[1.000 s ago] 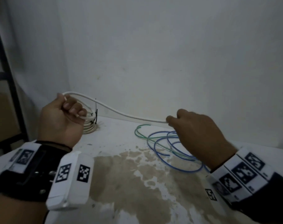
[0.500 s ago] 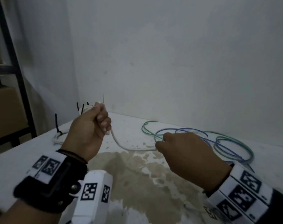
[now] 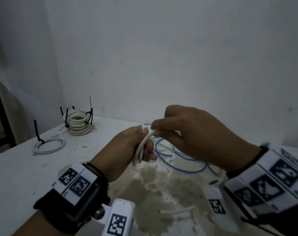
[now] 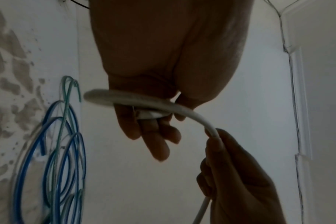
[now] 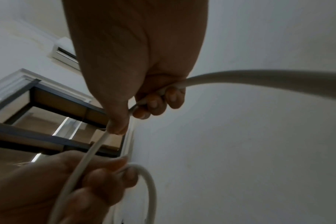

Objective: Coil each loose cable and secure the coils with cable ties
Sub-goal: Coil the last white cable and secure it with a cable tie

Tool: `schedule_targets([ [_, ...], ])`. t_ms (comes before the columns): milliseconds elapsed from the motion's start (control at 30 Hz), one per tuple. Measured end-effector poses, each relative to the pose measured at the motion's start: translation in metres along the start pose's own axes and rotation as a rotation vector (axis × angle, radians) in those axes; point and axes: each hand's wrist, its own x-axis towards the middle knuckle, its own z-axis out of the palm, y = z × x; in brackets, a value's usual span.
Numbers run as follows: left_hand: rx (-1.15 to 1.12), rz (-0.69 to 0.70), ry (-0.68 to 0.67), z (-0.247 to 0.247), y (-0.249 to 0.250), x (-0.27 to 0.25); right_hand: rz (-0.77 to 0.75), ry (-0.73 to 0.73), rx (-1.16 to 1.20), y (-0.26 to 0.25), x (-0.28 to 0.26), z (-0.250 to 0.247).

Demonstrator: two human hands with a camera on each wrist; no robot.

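A white cable (image 3: pixel 141 149) is held above the table between both hands. My left hand (image 3: pixel 144 143) grips a couple of its loops in curled fingers. My right hand (image 3: pixel 160 132) pinches the same cable right beside the left hand's thumb. In the left wrist view the white cable (image 4: pixel 192 115) arcs from my left fingers to my right hand (image 4: pixel 238 174). In the right wrist view my right fingers curl round the cable (image 5: pixel 163 91). Loose blue and green cables (image 3: pixel 180 169) lie on the table under the hands. The white cable's free end (image 3: pixel 177 210) trails on the table near me.
Stacked white coils (image 3: pixel 77 123) bound with black ties stand at the back left. A flat tied white coil (image 3: pixel 49 146) lies in front of them. A dark shelf frame (image 3: pixel 1 120) stands left of the white table (image 3: pixel 25 167). The wall is close behind.
My right hand has come up and left to meet the left hand, bringing the white cable round into a loop. The left hand has moved right, away from the tied coils.
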Motion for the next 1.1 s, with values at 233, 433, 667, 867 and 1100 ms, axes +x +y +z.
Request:
schedule_targets([
  [233,-0.205,-0.173,-0.201,0.012,0.003,-0.005,0.26,0.1,0.188,0.04,-0.011,0.005],
  [433,-0.411,-0.264,-0.272,0.017,0.003,-0.002,0.344,0.024,0.264,0.044,-0.022,0.014],
  [667,-0.446,-0.28,-0.245,0.014,0.001,0.001,0.517,0.066,0.52,0.036,-0.038,0.037],
  [867,-0.376,-0.246,-0.209,0.014,0.002,0.001,0.551,0.08,0.654,0.029,-0.039,0.041],
  [1100,-0.378,-0.11,-0.231,0.021,0.028,0.005,0.416,0.163,0.576,0.027,-0.02,0.01],
])
